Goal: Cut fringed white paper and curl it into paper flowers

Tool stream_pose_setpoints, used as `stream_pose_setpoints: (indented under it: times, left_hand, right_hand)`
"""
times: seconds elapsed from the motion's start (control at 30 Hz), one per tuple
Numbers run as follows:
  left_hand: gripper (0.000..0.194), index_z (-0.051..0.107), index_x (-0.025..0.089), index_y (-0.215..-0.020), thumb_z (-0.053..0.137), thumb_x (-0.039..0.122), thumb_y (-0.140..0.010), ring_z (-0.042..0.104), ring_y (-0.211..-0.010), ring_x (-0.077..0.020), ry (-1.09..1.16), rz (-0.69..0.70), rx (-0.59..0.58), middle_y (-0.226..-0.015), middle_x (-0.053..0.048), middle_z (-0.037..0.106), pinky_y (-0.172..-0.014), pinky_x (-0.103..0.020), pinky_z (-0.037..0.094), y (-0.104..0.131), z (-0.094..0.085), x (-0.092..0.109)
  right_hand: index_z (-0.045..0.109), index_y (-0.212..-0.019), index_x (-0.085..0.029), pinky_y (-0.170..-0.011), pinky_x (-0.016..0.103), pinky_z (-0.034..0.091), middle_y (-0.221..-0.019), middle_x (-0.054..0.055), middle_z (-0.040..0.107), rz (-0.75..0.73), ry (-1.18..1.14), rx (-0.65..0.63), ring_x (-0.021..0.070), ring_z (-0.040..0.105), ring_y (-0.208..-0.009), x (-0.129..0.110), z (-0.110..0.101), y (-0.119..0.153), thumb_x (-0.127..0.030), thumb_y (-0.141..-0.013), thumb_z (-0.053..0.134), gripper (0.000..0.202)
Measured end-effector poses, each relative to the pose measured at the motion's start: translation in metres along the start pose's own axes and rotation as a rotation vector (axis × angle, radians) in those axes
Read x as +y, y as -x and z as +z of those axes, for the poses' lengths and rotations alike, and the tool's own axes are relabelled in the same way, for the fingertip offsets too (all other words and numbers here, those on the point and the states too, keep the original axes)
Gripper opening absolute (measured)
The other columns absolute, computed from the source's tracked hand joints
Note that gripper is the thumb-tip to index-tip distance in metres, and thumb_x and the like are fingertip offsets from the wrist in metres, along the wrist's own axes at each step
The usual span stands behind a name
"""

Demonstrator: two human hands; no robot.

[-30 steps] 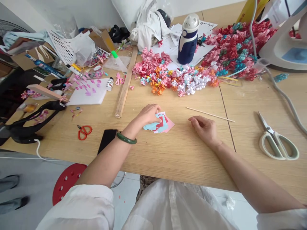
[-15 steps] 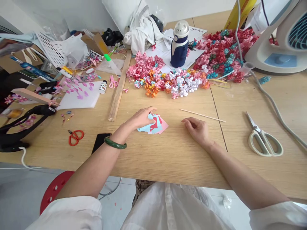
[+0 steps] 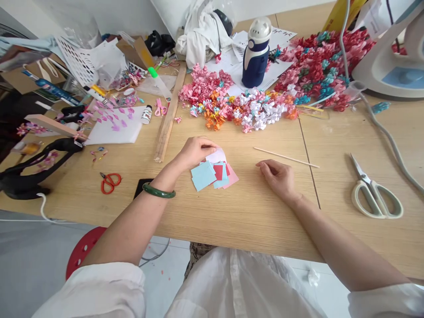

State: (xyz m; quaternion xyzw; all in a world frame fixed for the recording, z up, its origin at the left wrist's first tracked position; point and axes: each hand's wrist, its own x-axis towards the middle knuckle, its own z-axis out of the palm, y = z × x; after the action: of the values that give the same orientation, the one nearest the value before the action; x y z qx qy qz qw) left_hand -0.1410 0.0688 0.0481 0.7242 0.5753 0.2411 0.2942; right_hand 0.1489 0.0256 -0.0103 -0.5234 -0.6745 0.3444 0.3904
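My left hand [image 3: 198, 150], with a green bangle on its wrist, pinches the edge of a pale lilac paper square [image 3: 217, 154] at the top of a small paper pile. In that pile lie light blue paper squares [image 3: 202, 176], a red square [image 3: 218, 172] and a pink square [image 3: 232, 176], loosely overlapping on the wooden table. To the right, my right hand [image 3: 277, 177] rests on the tabletop with its fingers curled and thumb against the forefinger. Whether anything is in it is hidden. Just beyond it lies a thin wooden stick [image 3: 286, 157].
Scissors [image 3: 372, 190] lie at the right and red-handled snips [image 3: 110, 182] at the left. Heaped folded paper flowers [image 3: 238, 106] spread behind the hands, beside a blue bottle [image 3: 255, 57]. A wooden strip [image 3: 170, 115] and a dark phone [image 3: 142, 187] lie left; a grey cable [image 3: 391, 141] crosses the right.
My left hand has drawn back slightly and now pinches the lilac square. The pile's papers are more spread out, with blue squares showing at the left. My right hand stays much the same.
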Motion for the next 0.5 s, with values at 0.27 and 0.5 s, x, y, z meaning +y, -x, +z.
stream_pose_setpoints:
  times: [0.27,0.5]
  left_hand:
    - [0.021,0.078,0.021,-0.101,0.060,0.021,-0.090,0.068,-0.096,-0.0173,-0.204,0.253,0.264,-0.102,-0.004,0.076,-0.090,-0.031,0.050,0.011,-0.020,0.047]
    - [0.018,0.079,0.019,-0.097,0.066,0.022,-0.086,0.073,-0.091,-0.0189,0.275,0.050,0.290,-0.102,-0.005,0.079,-0.083,-0.030,0.056,0.028,0.040,0.068]
  right_hand:
    - [0.074,-0.091,-0.016,-0.056,0.026,0.045,-0.068,0.003,0.065,0.006,-0.094,0.038,0.0123,0.055,-0.058,-0.002,-0.001,0.002,-0.041,-0.094,0.055,0.032]
    - [0.060,-0.128,-0.024,-0.067,0.029,0.059,-0.125,0.011,0.067,-0.015,-0.407,-0.117,0.0210,0.067,-0.100,-0.011,0.000,0.006,-0.052,-0.087,0.066,0.050]
